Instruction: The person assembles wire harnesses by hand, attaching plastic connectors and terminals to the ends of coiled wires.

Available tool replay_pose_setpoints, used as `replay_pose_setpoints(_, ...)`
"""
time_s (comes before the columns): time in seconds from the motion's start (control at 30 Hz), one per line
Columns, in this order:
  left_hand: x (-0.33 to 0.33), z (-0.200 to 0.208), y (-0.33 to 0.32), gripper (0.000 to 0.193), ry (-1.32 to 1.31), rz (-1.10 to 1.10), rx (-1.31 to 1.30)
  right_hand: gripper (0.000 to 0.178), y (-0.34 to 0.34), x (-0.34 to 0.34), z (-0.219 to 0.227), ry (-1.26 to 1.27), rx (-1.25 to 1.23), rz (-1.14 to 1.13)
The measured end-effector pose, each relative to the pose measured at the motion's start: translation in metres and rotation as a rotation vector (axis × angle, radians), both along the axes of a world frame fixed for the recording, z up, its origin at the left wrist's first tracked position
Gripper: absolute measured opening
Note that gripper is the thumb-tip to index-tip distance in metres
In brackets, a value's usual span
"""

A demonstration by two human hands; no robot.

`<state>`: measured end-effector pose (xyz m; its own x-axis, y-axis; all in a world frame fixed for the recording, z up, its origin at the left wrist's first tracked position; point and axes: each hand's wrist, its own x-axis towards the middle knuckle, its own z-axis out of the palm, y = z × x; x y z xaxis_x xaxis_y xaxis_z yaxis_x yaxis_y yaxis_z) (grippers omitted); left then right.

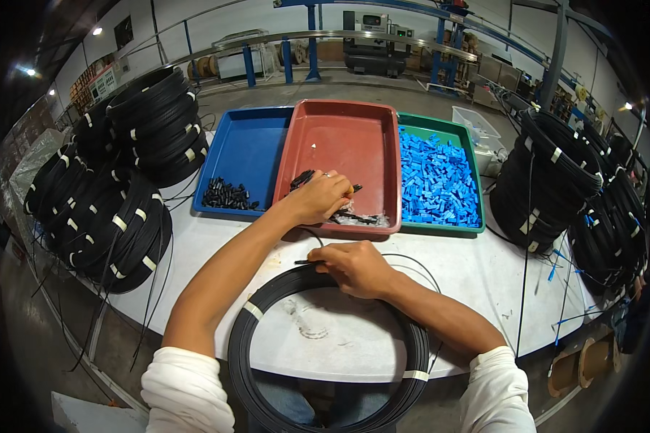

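My left hand [319, 198] reaches into the near part of the red tray [343, 123], among small black parts [301, 180] and clear plastic scraps [374, 219]. Its fingers are curled downward, and whatever they hold is hidden. Closer to me, my right hand [355, 268] is closed in a pinch on the black cable [310, 261], just over the far side of a cable coil [242, 346]. White tape bands bind this coil, which lies partly on the white table [477, 289] and overhangs its near edge.
Left of the red tray, a blue tray [249, 144] holds small black sleeves [227, 195]. To its right, a green tray [478, 209] holds many blue connectors [440, 177]. Stacked black cable coils stand at left [155, 130] and right [538, 195], with loose ends hanging down.
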<state>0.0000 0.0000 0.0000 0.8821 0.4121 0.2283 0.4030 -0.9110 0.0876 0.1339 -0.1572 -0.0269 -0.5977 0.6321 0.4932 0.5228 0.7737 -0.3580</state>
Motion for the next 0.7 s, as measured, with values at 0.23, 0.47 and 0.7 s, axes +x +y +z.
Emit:
replay_pose_setpoints(0.23,-0.075,-0.010,-0.043,0.013,-0.495,-0.023,-0.350,0.031,0.003,-0.001,-0.003,0.298,0.028,-0.215)
replay_pose_setpoints(0.47,-0.108,-0.040,-0.085,0.009,-0.948,0.003,-0.857,0.033,0.004,-0.002,0.006,0.281,0.041,-0.169)
replay_pose_setpoints(0.7,-0.111,-0.044,-0.097,0.011,-1.046,-0.080,-0.810,0.039,0.002,-0.002,0.010,0.243,0.076,-0.065)
